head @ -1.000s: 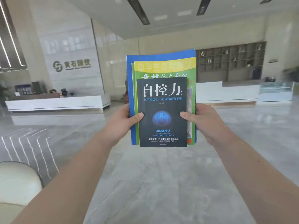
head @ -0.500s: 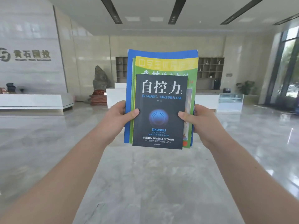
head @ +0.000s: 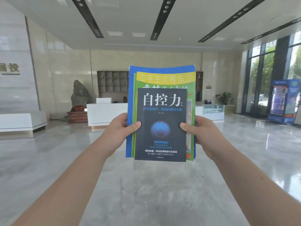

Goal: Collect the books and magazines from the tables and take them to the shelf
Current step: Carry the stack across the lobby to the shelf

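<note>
- Stack [head: 161, 115] of three items sits upright at frame centre, covers facing you: dark book [head: 160, 126] in front, green-and-yellow magazine [head: 166, 79] behind it, blue magazine [head: 161, 69] at the back.
- Left hand [head: 119, 129] grips the stack's left edge, thumb pressed on the dark cover, fingers hidden behind. Right hand [head: 206, 132] mirrors this on the right edge. Both grips are full, each clamped on the stack.
- Likely reason for the two-sided hold: the magazines are thin and floppy, so pinching from both edges keeps them flat against the stiffer book and stops the smaller book sliding down.
- Stack lies between your two grips, thumbs at about mid-height of the dark cover; the lower edges hang free.
- Wall shelf [head: 112, 83] shows at centre, partly hidden behind the stack, well apart across the polished floor [head: 146, 193], beyond a white counter [head: 105, 114].
- Judgement: collecting looks done for this load; you are in the carrying leg, shelf not yet reached.
</note>
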